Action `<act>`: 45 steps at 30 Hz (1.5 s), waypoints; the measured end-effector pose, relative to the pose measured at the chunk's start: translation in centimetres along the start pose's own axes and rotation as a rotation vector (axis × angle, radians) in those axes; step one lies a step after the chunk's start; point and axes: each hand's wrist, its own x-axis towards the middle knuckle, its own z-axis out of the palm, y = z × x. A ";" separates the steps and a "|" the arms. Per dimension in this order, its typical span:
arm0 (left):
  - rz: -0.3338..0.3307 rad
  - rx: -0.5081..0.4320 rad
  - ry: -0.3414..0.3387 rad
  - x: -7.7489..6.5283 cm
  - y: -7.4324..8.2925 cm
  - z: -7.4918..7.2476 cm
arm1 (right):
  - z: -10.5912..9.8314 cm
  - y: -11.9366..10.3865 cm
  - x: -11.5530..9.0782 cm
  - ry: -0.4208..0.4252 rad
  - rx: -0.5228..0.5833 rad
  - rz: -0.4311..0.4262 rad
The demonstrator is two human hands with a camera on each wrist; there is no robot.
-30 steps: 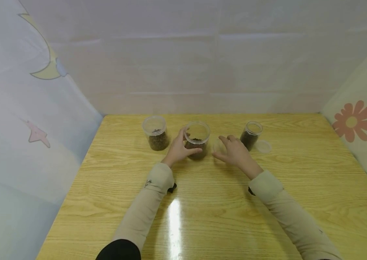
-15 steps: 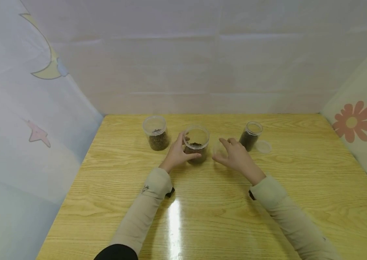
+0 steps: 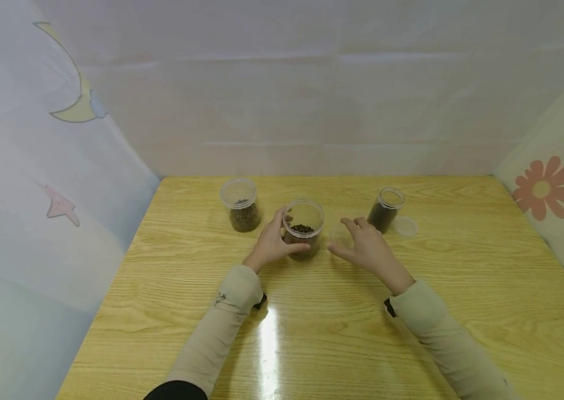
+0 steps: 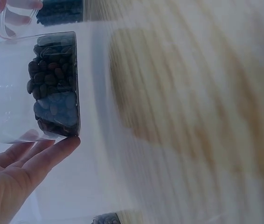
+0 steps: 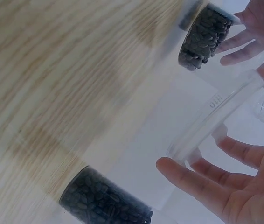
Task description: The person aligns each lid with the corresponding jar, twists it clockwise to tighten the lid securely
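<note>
My left hand (image 3: pixel 274 239) grips a clear open jar (image 3: pixel 304 244) from its left side, thumb in front. Dark beans (image 4: pixel 52 84) fill its lower part, as the left wrist view shows. To the right of this jar, my right hand (image 3: pixel 364 244) holds a clear round lid (image 5: pixel 216 116) by its edge between thumb and fingers. The lid stands tilted on edge, apart from the jar's rim, and is faint in the head view.
Another clear jar of dark beans (image 3: pixel 244 214) stands to the left. On the right are a narrower jar with dark contents (image 3: pixel 383 214) and a small clear lid (image 3: pixel 405 226) lying flat on the wooden table (image 3: pixel 462 311). A cloth backdrop (image 3: pixel 282 111) rises behind.
The left hand and its jar have come slightly toward the person. My right hand has also drawn back a little, with the lid still in it.
</note>
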 end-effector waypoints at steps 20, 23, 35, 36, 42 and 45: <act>0.071 -0.011 -0.024 -1.3 0.3 0.1 | -0.3 0.1 -1.3 0.007 0.071 -0.010; 0.088 0.000 -0.023 -1.4 0.3 0.0 | -0.3 0.2 -1.4 0.015 0.071 -0.016; 0.126 0.135 -0.023 -1.9 0.6 -0.5 | -0.7 0.5 -1.9 -0.044 0.097 0.044; 0.132 0.143 -0.022 -1.9 0.7 -0.5 | -0.8 0.5 -2.0 -0.044 0.098 0.045; 0.181 0.195 -0.014 -2.1 1.0 -0.7 | -0.7 0.6 -2.1 -0.034 0.097 0.045; 0.188 0.247 -0.009 -2.3 1.2 -0.8 | -0.8 0.6 -2.2 -0.027 0.085 0.039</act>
